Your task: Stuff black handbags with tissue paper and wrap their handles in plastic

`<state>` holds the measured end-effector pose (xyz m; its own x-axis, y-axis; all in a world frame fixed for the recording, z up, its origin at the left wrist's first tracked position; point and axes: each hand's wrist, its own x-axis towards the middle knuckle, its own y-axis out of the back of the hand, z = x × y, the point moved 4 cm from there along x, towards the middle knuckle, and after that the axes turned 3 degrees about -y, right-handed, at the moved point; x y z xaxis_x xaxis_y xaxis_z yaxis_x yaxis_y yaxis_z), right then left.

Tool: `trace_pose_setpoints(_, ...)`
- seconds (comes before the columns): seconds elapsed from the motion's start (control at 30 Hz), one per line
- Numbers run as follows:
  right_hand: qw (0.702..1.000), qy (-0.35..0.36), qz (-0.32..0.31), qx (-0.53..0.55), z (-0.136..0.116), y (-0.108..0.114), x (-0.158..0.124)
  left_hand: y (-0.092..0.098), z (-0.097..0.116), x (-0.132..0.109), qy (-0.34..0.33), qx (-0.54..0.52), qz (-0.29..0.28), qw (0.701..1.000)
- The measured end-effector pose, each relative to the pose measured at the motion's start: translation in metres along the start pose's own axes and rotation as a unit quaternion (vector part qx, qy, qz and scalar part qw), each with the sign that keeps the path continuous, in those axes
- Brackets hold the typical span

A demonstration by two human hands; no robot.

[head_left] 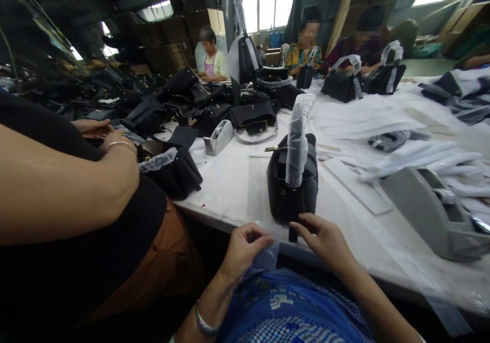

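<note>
A black handbag (277,192) stands upright near the table's front edge, its handle (297,144) wrapped in translucent white film. From its near side a short black strap (293,232) hangs down to the edge. My right hand (327,238) has thumb and fingers closed at this strap, against the lower part of the bag. Apart from the bag, to its left, my left hand (247,246) pinches a small translucent plastic sheet (269,255) that droops over my blue apron. The fingers partly hide the sheet's upper corner.
A grey tape dispenser (429,215) stands at right, another (219,138) beyond the bag to the left. Close on my left, a co-worker's arm (72,190) reaches toward another black bag (174,174). Piled bags (149,113) fill the far left; white wrapping sheets (367,116) lie at right.
</note>
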<state>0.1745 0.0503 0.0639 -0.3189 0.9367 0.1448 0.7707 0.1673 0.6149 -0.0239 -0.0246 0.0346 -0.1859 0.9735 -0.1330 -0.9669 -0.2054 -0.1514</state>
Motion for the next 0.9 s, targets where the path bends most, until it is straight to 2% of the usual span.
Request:
trace_pose_setpoints(0.17, 0.995, -0.008, -0.077, 0.070, -0.012, 0.002, 0.001, 0.013, -0.009, -0.006, -0.008, 0.018, 0.006, 1.000)
trace_pose_setpoints(0.23, 0.989, -0.022, -0.088, 0.120, -0.016, 0.000, -0.002, 0.017, -0.014, -0.008, -0.002, 0.025, 0.000, 1.000)
trace_pose_setpoints(0.4, 0.969, -0.069, -0.030, 0.236, -0.018, -0.012, -0.008, 0.020, -0.022, -0.011, 0.008, 0.042, -0.012, 0.999)
trace_pose_setpoints(0.53, 0.957, -0.078, 0.034, 0.276, -0.018, -0.019, -0.010, 0.016, -0.022, -0.013, 0.010, 0.046, -0.027, 0.999)
trace_pose_setpoints(0.9, 0.970, -0.063, 0.042, 0.232, -0.030, -0.019, -0.009, 0.008, -0.019, -0.014, 0.026, 0.022, -0.033, 0.999)
